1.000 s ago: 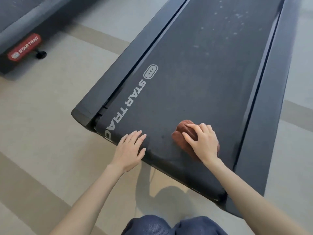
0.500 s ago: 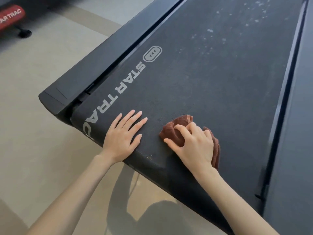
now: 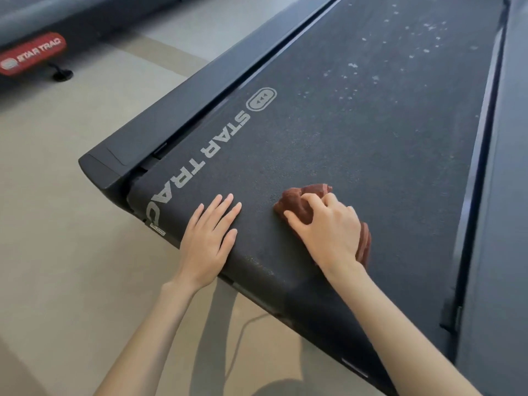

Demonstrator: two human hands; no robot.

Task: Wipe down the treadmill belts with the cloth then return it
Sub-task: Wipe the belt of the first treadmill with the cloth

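As two bare forearms reach in from the bottom edge, both land on the near end of a treadmill belt (image 3: 357, 144). The left grip (image 3: 210, 241) lies spread and flat, fingers straight and slightly apart, its palm over the rounded end of the belt where it curves down. It holds nothing. Just to its right, apart from it, the right grip (image 3: 331, 232) presses on a bunched reddish-brown cloth (image 3: 297, 200), fingers curled into the folds and thumb stretched out along the belt's surface. The cloth sits on the belt near its end, roughly midway across; one wad shows ahead of the fingertips, and a layered edge shows past the outer side of the palm.

Beyond the left grip, grey lettering (image 3: 208, 158) reading STAR TRAC runs lengthwise up the belt, topped by an oval logo (image 3: 261, 99). A dark rail (image 3: 183, 110) flanks the belt on the left and ends in a rounded cap. Another rail (image 3: 508, 195) runs along the right. Farther up, pale specks (image 3: 423, 38) dot the belt.

Beige floor (image 3: 57, 195) lies to the left. At the far upper left stands a second treadmill (image 3: 85, 12), carrying a red STAR TRAC badge (image 3: 33, 54) above a small black foot (image 3: 61, 74).
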